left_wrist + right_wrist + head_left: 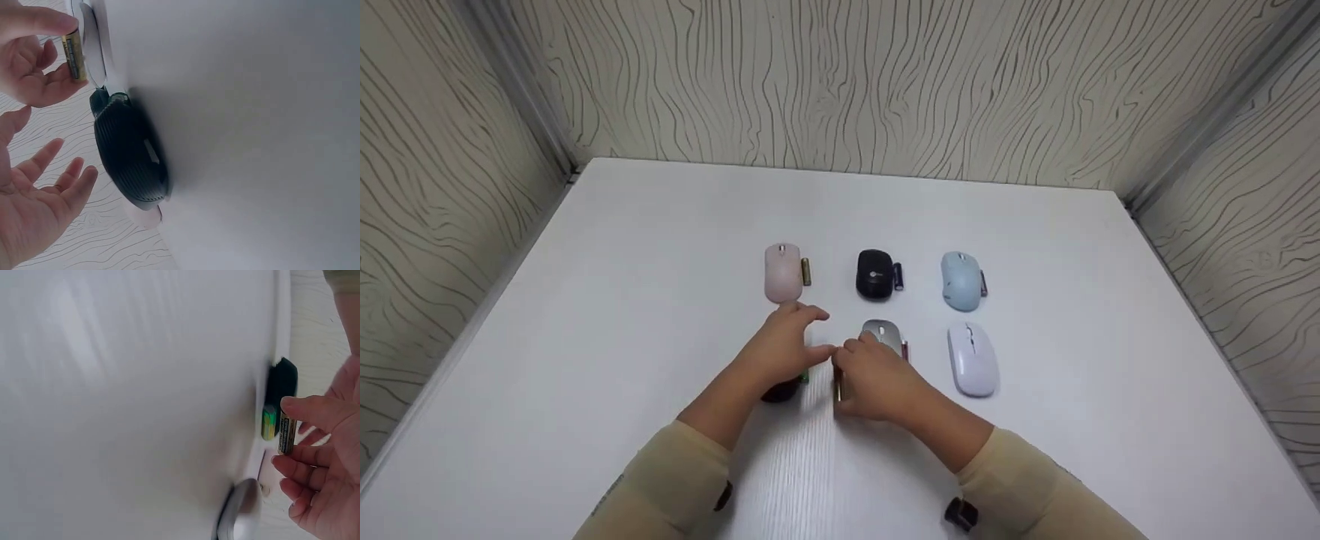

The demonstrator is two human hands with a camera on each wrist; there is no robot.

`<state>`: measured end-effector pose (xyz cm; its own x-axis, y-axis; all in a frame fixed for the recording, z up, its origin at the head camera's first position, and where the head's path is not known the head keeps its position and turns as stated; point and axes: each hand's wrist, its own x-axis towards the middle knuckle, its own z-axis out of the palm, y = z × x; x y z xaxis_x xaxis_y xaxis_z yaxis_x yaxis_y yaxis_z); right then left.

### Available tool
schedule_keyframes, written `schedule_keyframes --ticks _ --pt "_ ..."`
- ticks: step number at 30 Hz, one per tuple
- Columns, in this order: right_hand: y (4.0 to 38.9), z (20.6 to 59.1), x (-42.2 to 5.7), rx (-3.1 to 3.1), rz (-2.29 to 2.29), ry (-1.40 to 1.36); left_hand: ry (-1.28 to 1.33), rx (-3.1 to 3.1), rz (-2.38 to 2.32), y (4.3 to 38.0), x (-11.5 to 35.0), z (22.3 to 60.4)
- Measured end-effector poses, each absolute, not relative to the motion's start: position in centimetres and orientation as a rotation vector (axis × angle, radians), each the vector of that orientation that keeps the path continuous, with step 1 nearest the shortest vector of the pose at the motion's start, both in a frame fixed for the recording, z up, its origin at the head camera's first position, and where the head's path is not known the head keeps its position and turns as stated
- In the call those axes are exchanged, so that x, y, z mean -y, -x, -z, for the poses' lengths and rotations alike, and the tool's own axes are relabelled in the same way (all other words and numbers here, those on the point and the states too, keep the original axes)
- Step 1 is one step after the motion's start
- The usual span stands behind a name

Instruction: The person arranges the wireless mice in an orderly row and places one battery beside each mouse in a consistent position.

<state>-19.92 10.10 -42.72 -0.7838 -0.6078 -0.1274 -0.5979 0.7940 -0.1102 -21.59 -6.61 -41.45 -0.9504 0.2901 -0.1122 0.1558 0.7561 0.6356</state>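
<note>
My right hand (pixel 881 379) pinches a gold-and-black battery (pixel 287 433) endwise between thumb and finger, above the white table. Its wrist lies in front of a grey mouse (pixel 883 328), partly covering it. My left hand (pixel 784 345) has its thumb and fingers spread apart with nothing between them, and its thumb tip is close to the right hand's fingers. Under the left hand a dark ribbed mouse (pixel 126 152) lies on the table, mostly hidden in the head view. Beside that mouse is a green battery (pixel 269 423).
A pink mouse (pixel 784 274), a black mouse (pixel 874 274) and a light blue mouse (pixel 962 281) form the back row, each with a battery at its right. A lilac mouse (pixel 973 360) lies front right. A red battery (pixel 905 350) is beside the grey mouse. Patterned panels surround the table.
</note>
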Motion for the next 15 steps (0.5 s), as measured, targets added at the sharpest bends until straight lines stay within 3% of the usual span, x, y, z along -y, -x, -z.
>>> schedule_keyframes --ticks 15 --pt "22.1 41.1 -18.0 -2.899 0.444 0.598 -0.438 -2.733 -1.01 22.9 3.6 40.5"
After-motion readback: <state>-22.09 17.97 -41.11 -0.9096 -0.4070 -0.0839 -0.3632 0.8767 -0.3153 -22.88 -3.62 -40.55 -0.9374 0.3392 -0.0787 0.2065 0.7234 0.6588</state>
